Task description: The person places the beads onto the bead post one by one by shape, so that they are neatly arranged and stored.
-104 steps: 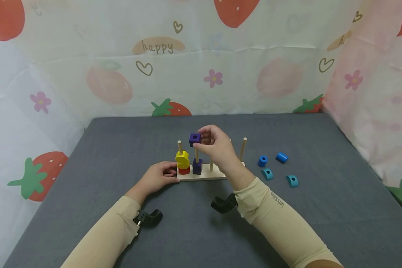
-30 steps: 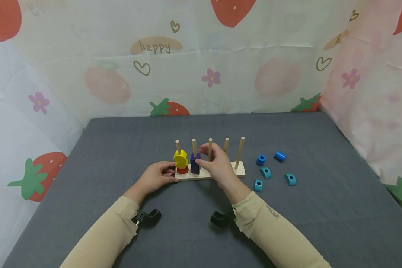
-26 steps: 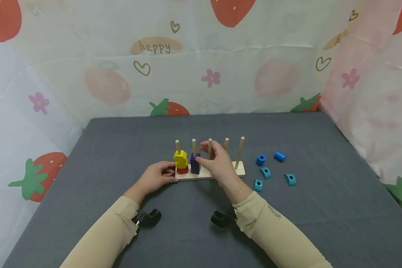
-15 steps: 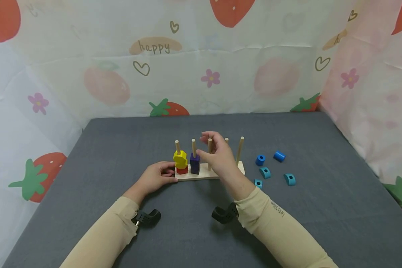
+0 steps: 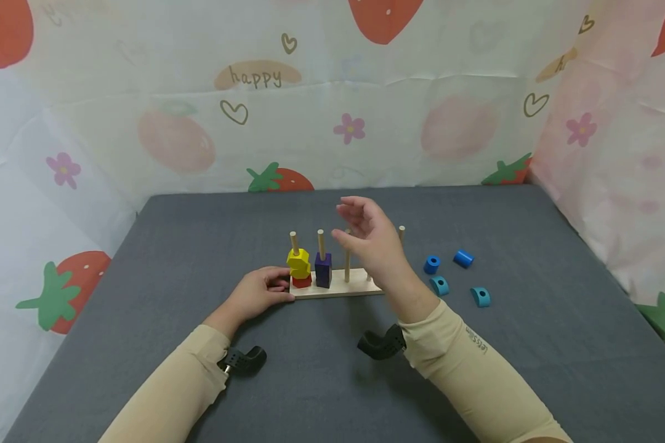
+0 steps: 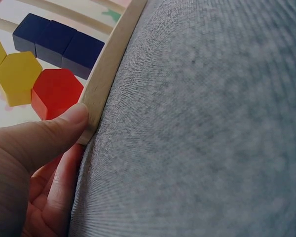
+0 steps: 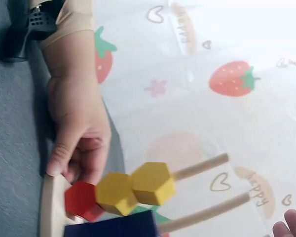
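A wooden peg board [image 5: 338, 289] with several upright pegs lies in the middle of the grey surface. My left hand [image 5: 257, 290] grips its left end, with the thumb on the edge in the left wrist view. On the leftmost peg sit a red hexagonal block [image 6: 56, 91] and two yellow hexagonal blocks [image 6: 19, 74] above it. Three dark purple cubes [image 5: 323, 271] are stacked on the second peg. My right hand [image 5: 374, 243] hovers over the board's right half, fingers apart and holding nothing. It covers part of the right-hand pegs.
Right of the board lie two blue cylinders [image 5: 431, 265], one upright and one on its side [image 5: 463, 258]. Near them are two teal arch blocks [image 5: 439, 285], one farther right [image 5: 481, 297]. A printed curtain [image 5: 399, 135] hangs behind the grey surface [image 5: 310, 394].
My right hand set a purple cube down on the second peg, let go and rose up to the right. Its arm now hides a third teal arch. My left hand stays put.
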A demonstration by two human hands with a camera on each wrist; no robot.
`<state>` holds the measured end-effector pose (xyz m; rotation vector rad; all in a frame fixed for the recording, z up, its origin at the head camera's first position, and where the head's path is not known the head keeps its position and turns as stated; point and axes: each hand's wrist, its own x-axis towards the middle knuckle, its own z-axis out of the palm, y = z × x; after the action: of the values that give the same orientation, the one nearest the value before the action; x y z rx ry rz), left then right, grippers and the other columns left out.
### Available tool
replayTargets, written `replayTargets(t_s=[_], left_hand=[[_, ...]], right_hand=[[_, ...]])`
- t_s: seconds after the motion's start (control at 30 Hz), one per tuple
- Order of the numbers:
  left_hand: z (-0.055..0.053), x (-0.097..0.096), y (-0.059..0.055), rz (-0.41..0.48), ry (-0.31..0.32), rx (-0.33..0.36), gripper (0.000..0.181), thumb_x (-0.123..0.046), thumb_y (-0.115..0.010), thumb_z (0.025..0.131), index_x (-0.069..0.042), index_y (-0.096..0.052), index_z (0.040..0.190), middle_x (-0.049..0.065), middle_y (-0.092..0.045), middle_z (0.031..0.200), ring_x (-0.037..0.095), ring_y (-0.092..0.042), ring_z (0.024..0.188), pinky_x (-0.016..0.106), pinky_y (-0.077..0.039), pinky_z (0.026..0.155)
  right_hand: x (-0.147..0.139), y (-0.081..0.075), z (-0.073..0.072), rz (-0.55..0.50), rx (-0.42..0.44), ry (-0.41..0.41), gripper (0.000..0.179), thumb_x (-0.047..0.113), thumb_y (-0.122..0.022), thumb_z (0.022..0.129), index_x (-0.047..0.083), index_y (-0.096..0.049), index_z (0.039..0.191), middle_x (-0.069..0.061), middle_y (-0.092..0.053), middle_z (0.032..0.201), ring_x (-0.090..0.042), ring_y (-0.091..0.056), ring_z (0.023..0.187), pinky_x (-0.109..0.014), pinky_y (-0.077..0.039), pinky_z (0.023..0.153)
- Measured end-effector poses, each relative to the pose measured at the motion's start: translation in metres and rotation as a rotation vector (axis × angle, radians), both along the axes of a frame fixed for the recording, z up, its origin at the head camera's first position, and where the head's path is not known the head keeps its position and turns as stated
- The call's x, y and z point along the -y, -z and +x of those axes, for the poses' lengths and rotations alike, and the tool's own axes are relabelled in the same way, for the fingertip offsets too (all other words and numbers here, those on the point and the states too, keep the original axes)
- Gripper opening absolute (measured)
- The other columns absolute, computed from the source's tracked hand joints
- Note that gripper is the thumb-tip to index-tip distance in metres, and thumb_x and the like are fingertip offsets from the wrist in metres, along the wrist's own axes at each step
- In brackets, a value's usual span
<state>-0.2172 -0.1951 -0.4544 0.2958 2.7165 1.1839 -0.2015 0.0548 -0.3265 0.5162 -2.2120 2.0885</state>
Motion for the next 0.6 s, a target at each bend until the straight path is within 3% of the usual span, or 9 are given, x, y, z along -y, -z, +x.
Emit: replayTargets(t_s=[0.2,0.4,0.6], left_hand=[[0.0,0.0,0.0,-0.003,0.0,0.004,0.055,-0.034,-0.076,0.073,-0.013,-0.058,0.122,0.0,-0.06,0.109,0.012,-0.058,0.093,0.035,-0.048,0.086],[0.0,0.001,0.0,0.003,0.007,0.001,0.057,-0.034,-0.076,0.073,-0.014,-0.058,0.123,0.001,-0.06,0.111,0.013,-0.058,0.094,0.036,-0.048,0.086],[0.0,0.001,0.0,0.003,0.006,0.005,0.055,-0.034,-0.076,0.073,-0.014,-0.059,0.122,0.001,-0.06,0.11,0.013,-0.058,0.093,0.035,-0.048,0.086]], right_hand=[[-0.014,-0.011,-0.001,-0.025,-0.03,-0.013,0.048,-0.002,-0.062,0.084,0.003,-0.044,0.128,-0.013,-0.049,0.126,-0.018,-0.044,0.122,-0.028,-0.033,0.103],[-0.034,-0.019,-0.005,0.019,-0.06,-0.003,0.048,-0.002,-0.062,0.084,0.001,-0.044,0.128,-0.014,-0.049,0.127,-0.02,-0.044,0.122,-0.03,-0.032,0.103],[-0.059,-0.018,-0.008,0.064,-0.064,0.006,0.048,-0.002,-0.061,0.085,0.0,-0.044,0.129,-0.015,-0.05,0.127,-0.022,-0.045,0.12,-0.031,-0.032,0.103]])
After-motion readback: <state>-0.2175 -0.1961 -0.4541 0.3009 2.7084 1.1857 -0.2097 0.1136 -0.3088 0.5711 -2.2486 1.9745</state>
